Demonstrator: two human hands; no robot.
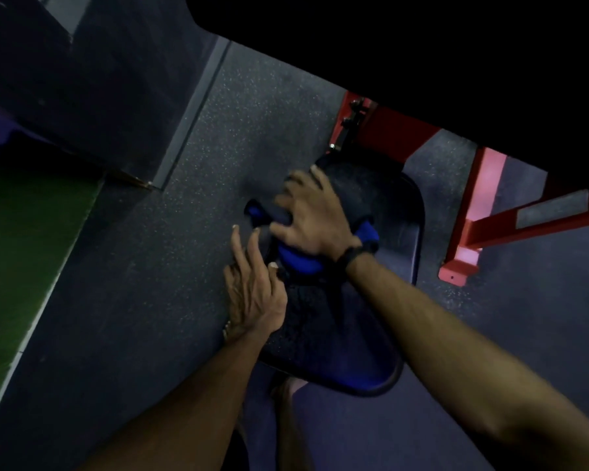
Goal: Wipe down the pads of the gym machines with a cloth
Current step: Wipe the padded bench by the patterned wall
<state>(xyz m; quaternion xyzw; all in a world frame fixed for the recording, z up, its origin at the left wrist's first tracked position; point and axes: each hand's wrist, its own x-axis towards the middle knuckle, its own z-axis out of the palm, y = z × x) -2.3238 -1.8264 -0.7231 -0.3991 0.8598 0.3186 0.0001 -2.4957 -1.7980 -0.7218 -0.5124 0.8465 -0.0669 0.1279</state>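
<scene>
On top of the dark seat pad of a red-framed gym machine lies a blue cloth, bunched into folds near the left edge of the pad. The right hand is spread over this cloth with its palm down; the fingers are apart and slightly bent, and they press on the cloth rather than close around it. Blue fabric shows on both sides of this hand: one part comes out beyond the fingertips at the left, another part bulges under the heel of the palm near the wrist, where a dark wristband sits. The left hand is just beside the cloth, at the left edge of the pad. Its fingers are long and nearly straight, pointing up toward the right hand, and the fingertips reach close to the blue fold; whether they really touch the fabric I cannot tell, because the picture is dim and a little blurred. This hand holds nothing. Under the pad lies a dark speckled rubber floor, and at the far left a strip of green turf is seen.
</scene>
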